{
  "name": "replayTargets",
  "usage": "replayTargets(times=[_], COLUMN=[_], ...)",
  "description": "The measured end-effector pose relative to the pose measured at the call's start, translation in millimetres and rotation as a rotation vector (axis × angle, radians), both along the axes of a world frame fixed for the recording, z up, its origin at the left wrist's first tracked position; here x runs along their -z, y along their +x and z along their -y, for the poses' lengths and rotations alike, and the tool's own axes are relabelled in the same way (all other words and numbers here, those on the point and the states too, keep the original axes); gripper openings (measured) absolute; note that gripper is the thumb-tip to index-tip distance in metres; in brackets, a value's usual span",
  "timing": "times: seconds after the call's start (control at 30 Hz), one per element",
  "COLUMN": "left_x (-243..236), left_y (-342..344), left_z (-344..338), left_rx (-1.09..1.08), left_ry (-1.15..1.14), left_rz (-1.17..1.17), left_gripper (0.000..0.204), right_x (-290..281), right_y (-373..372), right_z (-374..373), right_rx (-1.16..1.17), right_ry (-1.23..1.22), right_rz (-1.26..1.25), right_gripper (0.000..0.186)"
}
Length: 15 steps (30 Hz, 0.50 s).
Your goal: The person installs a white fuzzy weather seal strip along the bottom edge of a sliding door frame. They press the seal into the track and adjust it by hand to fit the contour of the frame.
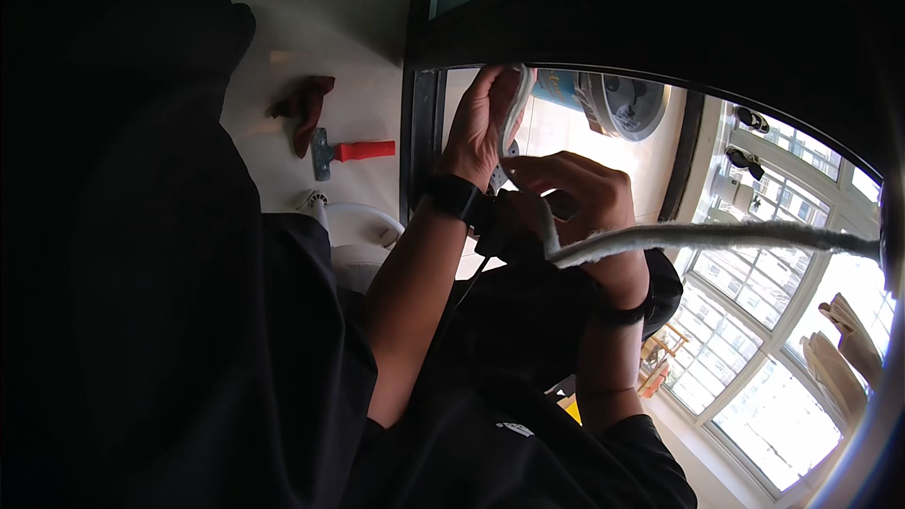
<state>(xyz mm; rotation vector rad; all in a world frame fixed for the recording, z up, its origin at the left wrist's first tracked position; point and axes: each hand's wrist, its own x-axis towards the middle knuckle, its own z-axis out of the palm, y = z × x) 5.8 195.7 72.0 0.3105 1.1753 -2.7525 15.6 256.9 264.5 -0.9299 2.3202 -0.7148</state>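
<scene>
A pale grey fuzzy strip (660, 239), like a door sealing strip, runs from my hands in a kinked line to the right edge of the view. My left hand (479, 118), with a dark band on its wrist, is closed around the strip's upper end, close to the dark frame (415, 132). Just below and to the right, my right hand (584, 193) has its fingers bent, with thumb and forefinger pinching the strip near the left palm. From there the strip drops, bends sharply in front of the right wrist and continues right.
On the pale floor at left lie a dark red cloth or glove (306, 115) and a red-handled tool (363, 150) with a flat grey head. Past the frame stand a blue container (558, 88) and a round grey tub (633, 106). Large barred windows (768, 273) fill the right side.
</scene>
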Motion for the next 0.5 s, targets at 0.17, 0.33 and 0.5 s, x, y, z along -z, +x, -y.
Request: replayTargets(times=[0.17, 0.33, 0.5], left_x=[3.6, -3.7, 8.9], left_y=[0.4, 1.0, 7.0], left_z=[2.1, 4.8, 1.6], left_rx=[0.014, 0.043, -0.025], left_ry=[-0.106, -0.249, -0.375], left_rz=[-0.034, -0.013, -0.122], left_gripper=[0.009, 0.015, 0.022], right_x=[28.0, 45.3, 62.7], right_y=[-33.1, -39.9, -34.1], right_z=[-10.0, -6.3, 1.0], right_rx=[0.085, 0.353, 0.265], right_ry=[-0.133, -0.006, -0.165], right_rz=[0.017, -0.276, -0.243], right_gripper=[0.041, 0.028, 0.029])
